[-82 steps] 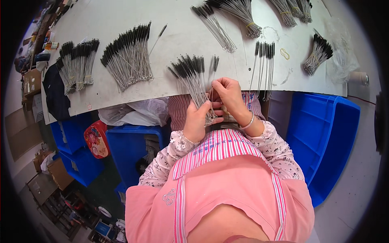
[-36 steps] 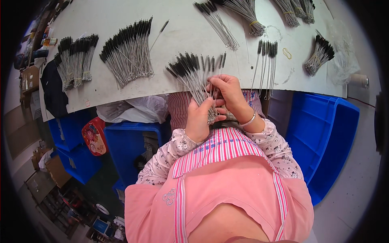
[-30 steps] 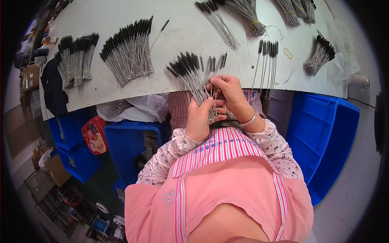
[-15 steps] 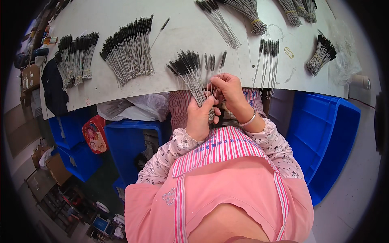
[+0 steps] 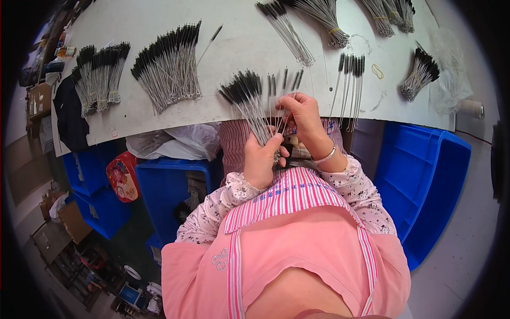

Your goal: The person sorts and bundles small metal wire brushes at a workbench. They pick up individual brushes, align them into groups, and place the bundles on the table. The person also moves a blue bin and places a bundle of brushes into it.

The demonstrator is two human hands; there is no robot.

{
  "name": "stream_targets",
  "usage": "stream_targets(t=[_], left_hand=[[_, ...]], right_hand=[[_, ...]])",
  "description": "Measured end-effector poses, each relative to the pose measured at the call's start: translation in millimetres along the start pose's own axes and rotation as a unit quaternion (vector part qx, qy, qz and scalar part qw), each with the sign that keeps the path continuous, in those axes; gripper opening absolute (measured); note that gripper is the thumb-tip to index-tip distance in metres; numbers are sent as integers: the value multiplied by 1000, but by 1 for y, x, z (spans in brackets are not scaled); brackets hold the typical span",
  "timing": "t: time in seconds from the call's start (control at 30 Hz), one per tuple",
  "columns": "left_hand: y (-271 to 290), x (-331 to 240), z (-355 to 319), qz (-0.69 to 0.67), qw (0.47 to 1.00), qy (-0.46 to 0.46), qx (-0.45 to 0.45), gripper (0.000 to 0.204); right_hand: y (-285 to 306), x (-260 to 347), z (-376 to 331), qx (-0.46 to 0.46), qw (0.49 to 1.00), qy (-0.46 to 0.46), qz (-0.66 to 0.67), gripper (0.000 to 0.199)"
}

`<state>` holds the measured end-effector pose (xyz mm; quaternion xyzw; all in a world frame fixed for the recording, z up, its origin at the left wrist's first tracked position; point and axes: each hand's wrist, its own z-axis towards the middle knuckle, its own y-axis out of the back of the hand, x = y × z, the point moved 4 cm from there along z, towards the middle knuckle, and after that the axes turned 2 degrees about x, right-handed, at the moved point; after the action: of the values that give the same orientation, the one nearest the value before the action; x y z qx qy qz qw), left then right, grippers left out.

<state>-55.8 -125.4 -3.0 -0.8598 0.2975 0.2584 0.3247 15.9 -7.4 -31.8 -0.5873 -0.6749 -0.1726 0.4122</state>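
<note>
Brush bundle [image 5: 249,101] in left hand [image 5: 263,162], wire ends hidden

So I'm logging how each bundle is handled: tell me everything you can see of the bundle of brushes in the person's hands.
The bundle of brushes is a fan of thin twisted-wire stems, pale grey and metallic-looking, each tipped with a black bristle head. The left hand grips the stem ends at the table edge, so the heads spread up and away over the white tabletop. The right hand pinches a few stems on the fan's right side. Several heads stand slightly apart from the dense cluster.
</note>
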Motion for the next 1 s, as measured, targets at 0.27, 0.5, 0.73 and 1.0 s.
stream_targets(t=[0.27, 0.5, 0.73, 1.0], left_hand=[[1, 0, -6, 6, 1000, -4, 13, 24], [5, 1, -6, 10, 1000, -9, 7, 24], [6, 4, 1, -4, 1000, -4, 1, 21], [1, 4, 4, -1, 1000, 7, -4, 22]], right_hand=[[9, 18, 20, -52, 997, 53, -11, 13], [49, 87, 38, -218, 913, 318, 135, 7], [91, 85, 19, -133, 958, 199, -160, 16], [95, 62, 5, -244, 829, 257, -432, 19]])
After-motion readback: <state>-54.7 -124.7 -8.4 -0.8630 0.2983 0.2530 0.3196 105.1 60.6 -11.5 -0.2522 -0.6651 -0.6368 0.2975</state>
